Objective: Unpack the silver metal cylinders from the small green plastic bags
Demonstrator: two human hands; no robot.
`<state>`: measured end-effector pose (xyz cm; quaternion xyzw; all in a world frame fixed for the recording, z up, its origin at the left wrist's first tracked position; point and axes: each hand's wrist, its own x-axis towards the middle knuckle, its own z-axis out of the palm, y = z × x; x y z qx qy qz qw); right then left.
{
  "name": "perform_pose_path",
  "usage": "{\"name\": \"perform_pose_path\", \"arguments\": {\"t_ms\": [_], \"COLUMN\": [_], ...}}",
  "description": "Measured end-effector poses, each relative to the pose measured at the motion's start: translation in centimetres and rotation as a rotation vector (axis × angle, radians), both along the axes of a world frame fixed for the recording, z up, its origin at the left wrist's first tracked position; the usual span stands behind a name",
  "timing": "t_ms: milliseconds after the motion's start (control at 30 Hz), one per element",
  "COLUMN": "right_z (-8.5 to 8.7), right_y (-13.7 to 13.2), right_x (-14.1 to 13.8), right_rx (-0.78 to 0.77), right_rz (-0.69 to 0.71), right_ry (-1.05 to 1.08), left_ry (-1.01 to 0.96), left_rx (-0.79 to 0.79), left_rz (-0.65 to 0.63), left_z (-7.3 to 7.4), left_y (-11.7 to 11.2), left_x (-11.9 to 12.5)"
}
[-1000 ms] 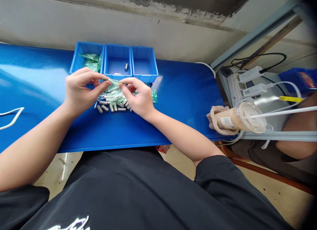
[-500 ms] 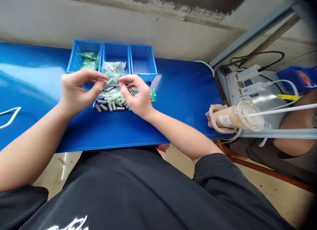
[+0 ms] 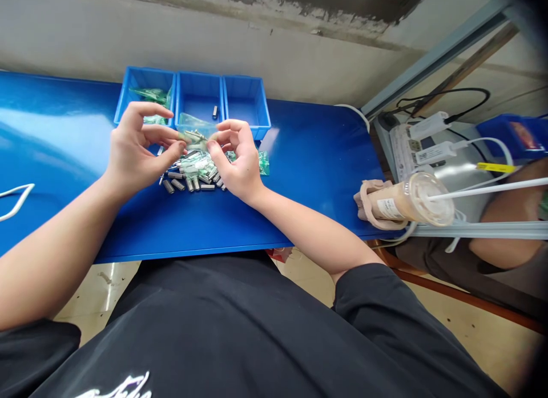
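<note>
A clear greenish plastic bag (image 3: 197, 129) with small metal parts inside is held up between my two hands. My left hand (image 3: 143, 149) pinches its left edge between thumb and fingers. On the opposite edge, my right hand (image 3: 237, 161) has thumb and fingertips closed. Below the bag, a pile of small metal cylinders and clear bags (image 3: 197, 175) lies on the blue table, partly hidden by my hands. Behind stand three joined blue bins: the left bin (image 3: 124, 109) holds green plastic bags, the middle bin (image 3: 199, 81) has one small metal cylinder (image 3: 215, 112).
The right bin (image 3: 246, 98) stands beside the other two. On the table's (image 3: 317, 158) right edge, a lidded drink cup (image 3: 398, 204) with a straw leans in a cardboard holder. Chargers and cables (image 3: 434, 152) lie farther right, near another person's leg. A white cable loop (image 3: 21, 206) is at left.
The bag has tipped flatter and dropped slightly, uncovering the cylinder in the middle bin. My left fingers have risen and spread a little; my right fingers have curled in more.
</note>
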<state>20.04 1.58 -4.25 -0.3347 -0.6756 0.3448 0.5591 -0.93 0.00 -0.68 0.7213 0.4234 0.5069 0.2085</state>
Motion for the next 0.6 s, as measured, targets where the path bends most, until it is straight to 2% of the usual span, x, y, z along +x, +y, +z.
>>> {"name": "perform_pose_path", "arguments": {"t_ms": [167, 333, 467, 600], "right_z": [0.3, 0.6, 0.7, 0.9], "right_y": [-0.1, -0.2, -0.2, -0.4], "right_x": [0.0, 0.1, 0.1, 0.2], "right_rx": [-0.012, 0.024, 0.083, 0.0], "right_rz": [-0.014, -0.016, -0.074, -0.077], "right_ry": [-0.021, -0.08, -0.098, -0.076], "left_ry": [0.089, 0.113, 0.169, 0.203], "left_rx": [0.031, 0.138, 0.255, 0.279], "left_rz": [0.006, 0.033, 0.057, 0.072], "left_z": [-0.5, -0.5, -0.2, -0.2], "left_y": [0.3, 0.7, 1.1, 1.0], "left_x": [-0.5, -0.5, -0.4, -0.5]}}
